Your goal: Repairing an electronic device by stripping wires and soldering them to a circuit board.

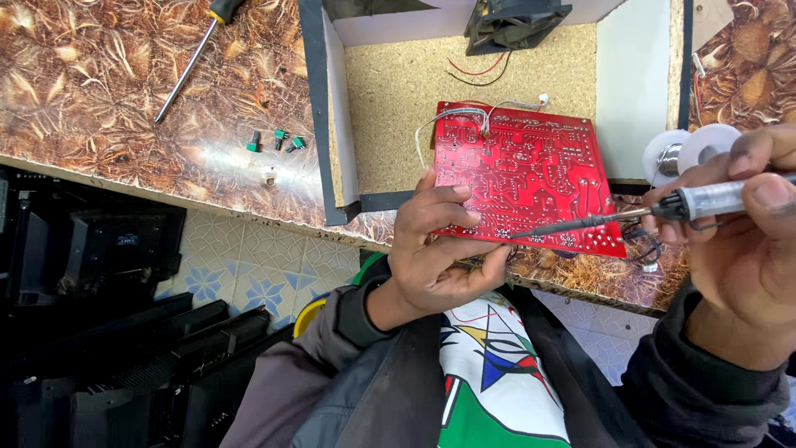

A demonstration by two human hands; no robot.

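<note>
1. Nearest the camera, the left hand (431, 249) grips the near left corner of the red board (526, 178): thumb under the edge, fingers curled over the solder side and pressed onto it. The grip is closed on the board, which it holds tilted up off the table (124, 108).

2. To the right of that grip, the right hand (746, 241) pinches the soldering iron (647, 211) like a pen, fingers and thumb closed on its grey handle.

3. The iron's dark tip reaches left from this grip and lies on the board's near edge, just beside the left fingertips. I cannot tell which joint it touches, or whether solder is flowing there.

4. Progress, as a judgement: the board's solder side already looks covered in joints and two thin wires (464, 116) hang from its far left corner, so most of the work seems done; the spot under the tip is in hand, and no loose solder wire is held.

5. Just beyond the right grip stands a white solder spool (692, 149), partly hidden by the fingers.

6. Beyond the board lies a shallow box (390, 91) with a particle-board floor; at its far end sits a dark fan (514, 25) with red and black leads.

7. Far left of the left grip, three small green parts (278, 141) lie on the table, and past them a screwdriver (195, 58), untouched.
</note>
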